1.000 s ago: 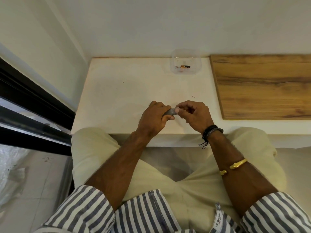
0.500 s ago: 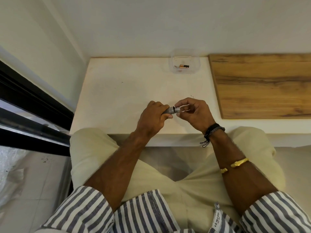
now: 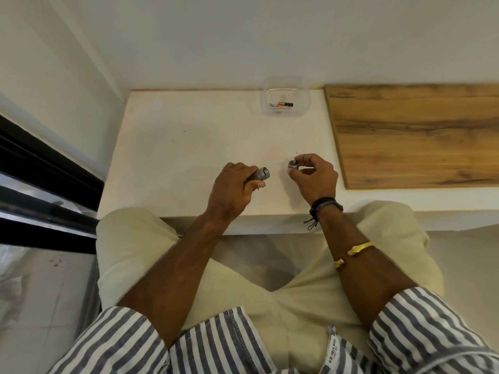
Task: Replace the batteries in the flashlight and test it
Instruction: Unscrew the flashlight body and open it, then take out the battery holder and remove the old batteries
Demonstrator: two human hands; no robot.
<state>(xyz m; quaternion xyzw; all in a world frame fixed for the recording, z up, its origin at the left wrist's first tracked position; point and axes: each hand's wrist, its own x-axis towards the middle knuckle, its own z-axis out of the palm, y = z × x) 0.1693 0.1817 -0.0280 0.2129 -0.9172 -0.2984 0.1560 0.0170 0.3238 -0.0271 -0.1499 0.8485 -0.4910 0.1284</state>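
Head view: flashlight body (image 3: 261, 174), open end facing the right hand (image 3: 316, 180), gripped in the curled left hand (image 3: 232, 190). The detached end cap (image 3: 292, 165) is pinched at the right hand's fingertips, close to the body but not touching it. Both are held just above the white surface (image 3: 189, 141). Beyond the right hand, well apart, a clear container (image 3: 303, 102) holds batteries (image 3: 285, 104). Whether cells remain inside the body cannot be told. Likely hazards: the light pinch may let the small cap slip and roll off the surface, and tilting the open end down may spill any cells.
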